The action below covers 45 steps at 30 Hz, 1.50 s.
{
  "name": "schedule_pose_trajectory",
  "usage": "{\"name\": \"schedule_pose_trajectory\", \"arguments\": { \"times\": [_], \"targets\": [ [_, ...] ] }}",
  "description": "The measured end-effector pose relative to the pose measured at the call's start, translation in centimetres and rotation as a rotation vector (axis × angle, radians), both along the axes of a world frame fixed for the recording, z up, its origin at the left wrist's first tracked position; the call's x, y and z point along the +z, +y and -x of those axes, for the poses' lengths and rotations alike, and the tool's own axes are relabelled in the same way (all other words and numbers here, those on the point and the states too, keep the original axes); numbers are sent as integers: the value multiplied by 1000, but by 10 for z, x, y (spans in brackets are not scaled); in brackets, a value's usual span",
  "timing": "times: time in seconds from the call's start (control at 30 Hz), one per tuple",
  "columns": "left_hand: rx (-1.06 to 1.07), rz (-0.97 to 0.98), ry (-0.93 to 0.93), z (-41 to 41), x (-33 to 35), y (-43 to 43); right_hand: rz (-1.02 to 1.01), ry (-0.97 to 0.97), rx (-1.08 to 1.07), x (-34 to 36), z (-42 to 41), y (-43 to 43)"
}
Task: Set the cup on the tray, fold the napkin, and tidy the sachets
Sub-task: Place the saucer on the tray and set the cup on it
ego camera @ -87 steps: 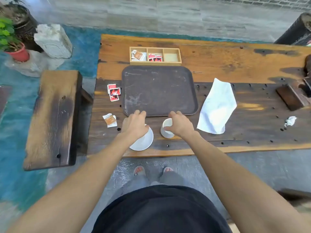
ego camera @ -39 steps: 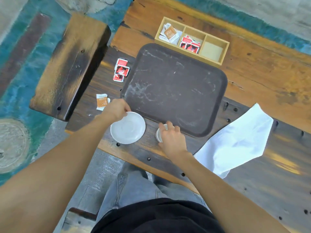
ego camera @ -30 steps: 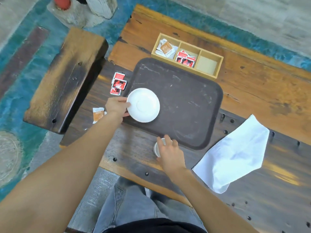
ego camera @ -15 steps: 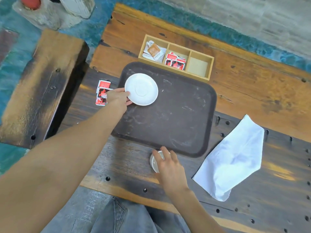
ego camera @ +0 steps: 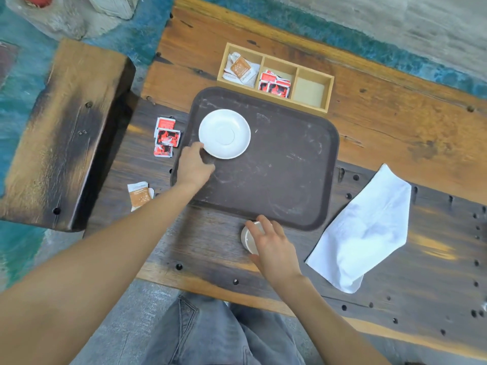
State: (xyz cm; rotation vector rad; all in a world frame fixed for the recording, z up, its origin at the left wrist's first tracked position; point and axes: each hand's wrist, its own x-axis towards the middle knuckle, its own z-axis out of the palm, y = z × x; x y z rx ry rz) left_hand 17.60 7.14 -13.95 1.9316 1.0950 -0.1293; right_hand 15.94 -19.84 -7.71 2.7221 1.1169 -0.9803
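A white saucer (ego camera: 224, 133) lies flat in the far-left part of the dark brown tray (ego camera: 284, 175). My left hand (ego camera: 193, 168) is just off its near-left rim with loosely curled fingers and holds nothing. My right hand (ego camera: 272, 245) grips the white cup (ego camera: 247, 239) from above; the cup stands on the table just outside the tray's near edge. An unfolded white napkin (ego camera: 369, 227) lies to the right of the tray. Three red sachets (ego camera: 166, 138) and a brown sachet (ego camera: 139, 195) lie on the table left of the tray.
A wooden three-compartment box (ego camera: 326, 101) sits behind the tray, with brown-and-white sachets (ego camera: 241, 69) on its left, red sachets (ego camera: 275, 84) in its middle, and nothing on its right. A wooden bench (ego camera: 66, 133) stands left of the table. My legs are below the table's near edge.
My left hand carried the saucer from the table onto the tray's far left, set it down and drew back from its rim. My right hand stayed on the cup.
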Motion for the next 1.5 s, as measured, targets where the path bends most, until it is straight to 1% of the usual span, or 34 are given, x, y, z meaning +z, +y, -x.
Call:
{"name": "schedule_pose_trajectory", "arguments": {
  "times": [0.07,0.13,0.2,0.27,0.43,0.53,0.7,0.83,1.07,1.23,1.33,1.5],
  "targets": [
    [-345,-226,15,32,-3,-12,-16,0,-14,0,1,-1],
    [-569,-360,50,62,-8,-20,-36,-8,-20,1,4,-1],
    [-692,-390,123,82,-16,-23,-52,-11,-16,0,6,-3],
    [-758,-411,171,92,-23,-23,-54,4,-23,0,6,-4],
    [-791,-457,193,98,-32,-19,-63,-13,-60,7,-5,12],
    [-795,-486,212,99,-35,-18,-144,-16,-75,18,-19,34],
    [-810,-444,228,99,-37,-15,-318,-96,-138,31,-64,90],
    [-824,-409,254,96,-38,-14,-367,-149,-164,32,-106,145],
    [-857,-354,278,92,-41,-9,-266,-134,-100,17,-143,202],
    [-849,-354,275,92,-41,-11,-198,-112,-38,7,-149,215],
    [-850,-349,279,92,-40,-11,-168,-132,-13,5,-152,225],
    [-860,-336,289,90,-36,-11,-131,-92,-23,5,-159,236]
  ]
}}
